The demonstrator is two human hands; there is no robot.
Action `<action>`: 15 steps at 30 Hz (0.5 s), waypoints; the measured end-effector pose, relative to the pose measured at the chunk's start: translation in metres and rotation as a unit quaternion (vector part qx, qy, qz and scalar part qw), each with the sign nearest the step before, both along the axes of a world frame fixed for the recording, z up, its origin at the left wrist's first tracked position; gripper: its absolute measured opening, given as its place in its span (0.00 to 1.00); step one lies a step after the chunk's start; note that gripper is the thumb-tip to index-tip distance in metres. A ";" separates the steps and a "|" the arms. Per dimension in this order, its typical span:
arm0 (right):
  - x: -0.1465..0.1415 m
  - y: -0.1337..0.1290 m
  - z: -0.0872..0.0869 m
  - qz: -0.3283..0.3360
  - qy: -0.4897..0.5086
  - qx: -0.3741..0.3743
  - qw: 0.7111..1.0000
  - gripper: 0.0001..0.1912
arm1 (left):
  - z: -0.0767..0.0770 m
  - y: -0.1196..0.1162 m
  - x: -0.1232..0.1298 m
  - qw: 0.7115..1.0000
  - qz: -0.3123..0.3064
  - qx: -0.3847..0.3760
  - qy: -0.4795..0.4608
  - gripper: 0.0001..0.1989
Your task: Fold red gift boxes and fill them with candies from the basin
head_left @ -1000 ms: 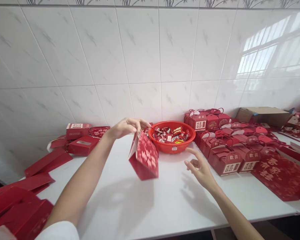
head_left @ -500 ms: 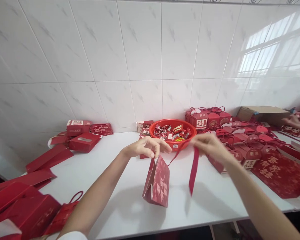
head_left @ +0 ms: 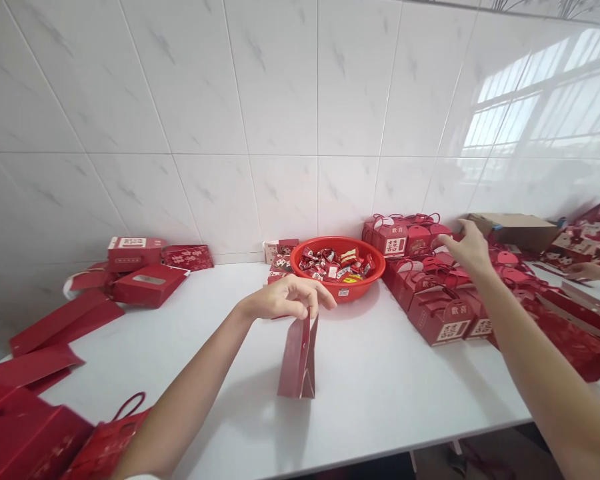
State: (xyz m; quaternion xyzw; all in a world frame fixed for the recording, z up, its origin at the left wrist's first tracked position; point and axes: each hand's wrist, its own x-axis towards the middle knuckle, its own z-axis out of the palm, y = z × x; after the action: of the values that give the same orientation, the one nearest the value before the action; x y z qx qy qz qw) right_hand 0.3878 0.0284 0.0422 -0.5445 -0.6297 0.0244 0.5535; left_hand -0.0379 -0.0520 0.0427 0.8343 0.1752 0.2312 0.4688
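A small red paper gift bag [head_left: 294,363] is pinched at its top edge by my left hand [head_left: 287,297]. It hangs just over, or touches, the white table [head_left: 360,393]; I cannot tell which. The bag is turned so that its narrow folded side shows. My right hand [head_left: 469,250] is raised above the rows of red candy boxes [head_left: 443,320], thumb and fingers apart and nothing visible in them. No ribbon shows in this hand or on the bag. Behind my left hand stands a red plastic basin [head_left: 345,293] of wrapped candies [head_left: 330,263].
Red boxes and folded bags [head_left: 150,285] lie along the left side. A corded red bag [head_left: 107,443] is at the lower left. At the right stand a larger red bag [head_left: 575,333] and a cardboard box [head_left: 513,230]. Another person's hand [head_left: 587,271] shows at the far right.
My right hand has moved right and away from the bag, and the red ribbon it held is out of sight. The bag in my left hand has turned from its printed face to its side.
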 end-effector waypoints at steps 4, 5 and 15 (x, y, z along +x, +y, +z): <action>-0.083 -0.027 -0.008 0.216 0.031 -0.102 0.971 0.24 | -0.008 0.011 0.010 1.000 0.011 -0.002 -0.011 0.05; -0.105 -0.037 -0.010 0.298 0.021 -0.131 0.945 0.25 | -0.011 0.014 0.013 1.000 0.011 -0.003 -0.014 0.05; -0.196 -0.060 -0.049 0.554 0.007 -0.238 0.797 0.22 | -0.027 0.031 0.009 0.993 0.094 0.058 -0.040 0.08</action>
State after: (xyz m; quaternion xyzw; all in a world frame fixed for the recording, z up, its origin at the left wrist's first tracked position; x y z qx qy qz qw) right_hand 0.1917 -0.0317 -0.0065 -0.2168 -0.7942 0.4803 0.3026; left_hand -0.0285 -0.0212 0.0154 0.8301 0.2208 0.3171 0.4021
